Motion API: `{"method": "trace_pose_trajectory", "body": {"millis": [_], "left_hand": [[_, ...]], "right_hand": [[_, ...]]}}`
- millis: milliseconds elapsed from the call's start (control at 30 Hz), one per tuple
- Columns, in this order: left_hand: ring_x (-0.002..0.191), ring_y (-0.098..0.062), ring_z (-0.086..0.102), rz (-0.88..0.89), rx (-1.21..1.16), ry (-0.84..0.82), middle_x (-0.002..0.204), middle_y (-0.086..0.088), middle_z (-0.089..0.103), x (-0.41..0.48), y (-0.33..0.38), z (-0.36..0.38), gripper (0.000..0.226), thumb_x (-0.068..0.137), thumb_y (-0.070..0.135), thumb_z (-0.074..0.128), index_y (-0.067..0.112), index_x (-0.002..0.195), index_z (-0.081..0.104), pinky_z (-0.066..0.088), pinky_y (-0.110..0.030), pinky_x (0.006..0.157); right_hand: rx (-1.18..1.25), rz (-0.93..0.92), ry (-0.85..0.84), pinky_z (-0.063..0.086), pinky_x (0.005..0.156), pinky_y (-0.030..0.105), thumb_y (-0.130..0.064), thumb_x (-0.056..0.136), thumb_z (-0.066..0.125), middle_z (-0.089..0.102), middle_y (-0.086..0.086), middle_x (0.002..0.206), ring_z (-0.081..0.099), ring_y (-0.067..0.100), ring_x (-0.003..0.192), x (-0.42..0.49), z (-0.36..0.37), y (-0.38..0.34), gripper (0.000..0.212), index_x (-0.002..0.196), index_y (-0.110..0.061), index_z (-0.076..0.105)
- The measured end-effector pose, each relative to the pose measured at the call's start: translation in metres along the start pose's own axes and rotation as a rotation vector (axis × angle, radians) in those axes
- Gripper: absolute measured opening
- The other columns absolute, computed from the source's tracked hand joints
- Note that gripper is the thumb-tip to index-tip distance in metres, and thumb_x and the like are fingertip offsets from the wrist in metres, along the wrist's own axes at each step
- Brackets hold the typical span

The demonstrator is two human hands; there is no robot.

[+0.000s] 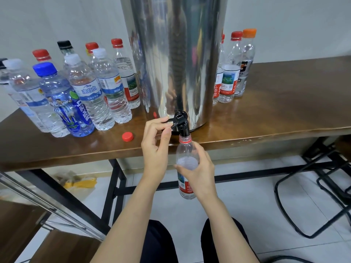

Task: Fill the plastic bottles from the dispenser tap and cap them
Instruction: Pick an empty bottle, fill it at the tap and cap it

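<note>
Now, at the centre of the frame, your right hand (201, 171) grips the thin, soft bottle (187, 151) under the tap (183, 128) while your left hand (157, 145) pinches the lever (171, 121); hold its middle gently, as it will probably grow heavier.

Left hand (156, 143): I see it pinching the tap lever (171, 121).
Right hand (200, 169): I see it gripping the uncapped bottle (187, 158), mouth at the spout (183, 129).
Red cap (127, 136): loose on the table (284, 111).

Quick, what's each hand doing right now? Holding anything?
Left hand: pinching the black tap lever.
Right hand: gripping the uncapped bottle, held under the spout.
</note>
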State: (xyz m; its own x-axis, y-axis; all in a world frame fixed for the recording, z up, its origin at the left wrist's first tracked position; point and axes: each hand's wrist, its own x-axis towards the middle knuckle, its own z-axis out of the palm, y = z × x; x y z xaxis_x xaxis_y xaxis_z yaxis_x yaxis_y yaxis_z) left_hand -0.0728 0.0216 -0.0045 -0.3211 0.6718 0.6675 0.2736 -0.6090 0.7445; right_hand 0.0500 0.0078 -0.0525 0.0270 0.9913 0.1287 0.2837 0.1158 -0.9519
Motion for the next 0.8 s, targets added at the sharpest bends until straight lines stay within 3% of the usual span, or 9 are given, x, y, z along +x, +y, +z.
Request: {"method": "trace_pose_trajectory", "body": {"millis": [267,467,633,800], "left_hand": [[0.113,-0.022,0.059,-0.009,-0.007,-0.016,0.117,0.02,0.059,0.0,-0.0007,-0.0013,0.015,0.099,0.017,0.053,0.025,0.101,0.065,0.052,-0.049,0.091],[0.115,-0.011,0.058,-0.031,0.0,-0.015,0.116,0.008,0.06,-0.0004,0.0017,0.0007,0.013,0.098,0.008,0.053,0.013,0.094,0.064,0.043,-0.019,0.093],[0.115,-0.013,0.058,-0.03,-0.006,-0.01,0.116,0.007,0.06,0.0,0.001,0.0008,0.012,0.098,0.014,0.053,0.013,0.093,0.064,0.043,-0.02,0.094],[0.114,-0.016,0.059,-0.023,-0.012,-0.003,0.115,0.02,0.06,0.0003,0.0015,0.0002,0.012,0.098,0.018,0.054,0.021,0.094,0.064,0.047,-0.025,0.092]], "right_hand": [[-0.003,-0.011,0.009,0.044,0.106,0.036,-0.024,0.07,0.087,0.053,-0.012,0.133,0.045,0.004,0.122,-0.0003,0.0014,-0.0011,0.082,0.141,-0.033,0.045],[0.001,-0.012,0.011,0.044,0.105,0.035,-0.025,0.07,0.088,0.053,-0.012,0.131,0.046,0.003,0.12,0.0005,0.001,0.0012,0.083,0.141,-0.034,0.045],[-0.005,-0.012,0.008,0.043,0.104,0.031,-0.024,0.07,0.087,0.052,-0.012,0.131,0.044,0.001,0.119,0.0005,0.0013,0.001,0.083,0.141,-0.034,0.044],[-0.006,-0.012,0.008,0.042,0.104,0.03,-0.024,0.07,0.088,0.051,-0.014,0.131,0.043,0.0,0.118,0.0004,0.0013,0.0004,0.083,0.141,-0.034,0.044]]}}
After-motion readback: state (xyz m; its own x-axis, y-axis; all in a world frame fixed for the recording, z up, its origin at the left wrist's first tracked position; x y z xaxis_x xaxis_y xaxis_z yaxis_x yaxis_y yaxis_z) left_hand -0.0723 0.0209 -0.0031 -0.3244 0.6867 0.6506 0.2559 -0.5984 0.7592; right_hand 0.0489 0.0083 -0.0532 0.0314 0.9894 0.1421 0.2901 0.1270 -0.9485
